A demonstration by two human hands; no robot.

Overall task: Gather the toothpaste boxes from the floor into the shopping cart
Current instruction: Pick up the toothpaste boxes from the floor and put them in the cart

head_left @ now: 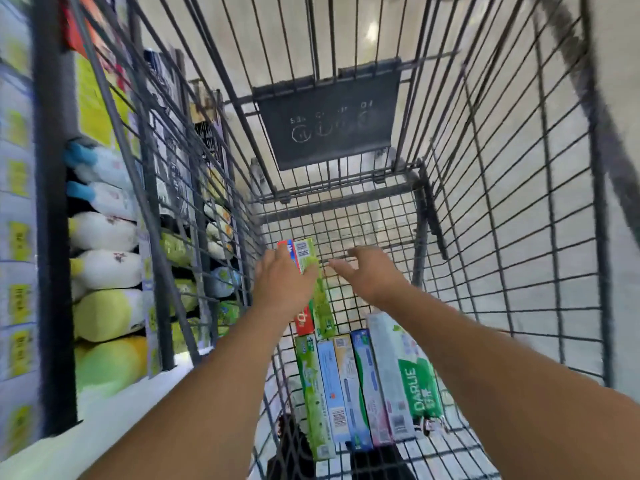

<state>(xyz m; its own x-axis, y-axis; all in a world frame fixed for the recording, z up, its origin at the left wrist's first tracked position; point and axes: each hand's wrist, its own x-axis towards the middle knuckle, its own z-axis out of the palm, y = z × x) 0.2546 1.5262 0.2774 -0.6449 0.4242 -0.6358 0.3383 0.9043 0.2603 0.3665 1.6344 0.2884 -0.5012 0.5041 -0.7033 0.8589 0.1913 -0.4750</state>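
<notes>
Toothpaste boxes (pixel 360 386) lie in a tidy row on the wire floor of the shopping cart (pixel 502 237), side by side and lengthwise, at about 6 o'clock in the head view; packing them parallel probably leaves room for more toward the far end. The row runs from a green box at the left to a white and green one marked DARLIE at the right.

Two more boxes, a green box (pixel 313 275) with a red box (pixel 303 323) against it, are held low in the basket at about 7 o'clock from centre, just beyond the row. The left hand (pixel 282 282) is the grip: its fingers curl over the top of the pair, near the far end, so most of each box trails back under the wrist toward the row. My guess is they are being laid down ahead of the others.

The right hand (pixel 369 271) hovers just beside at 5 o'clock, fingers spread wide, holding nothing, likely ready to steady.

Store shelves (pixel 104 271) of soft packs stand at 9 o'clock.
</notes>
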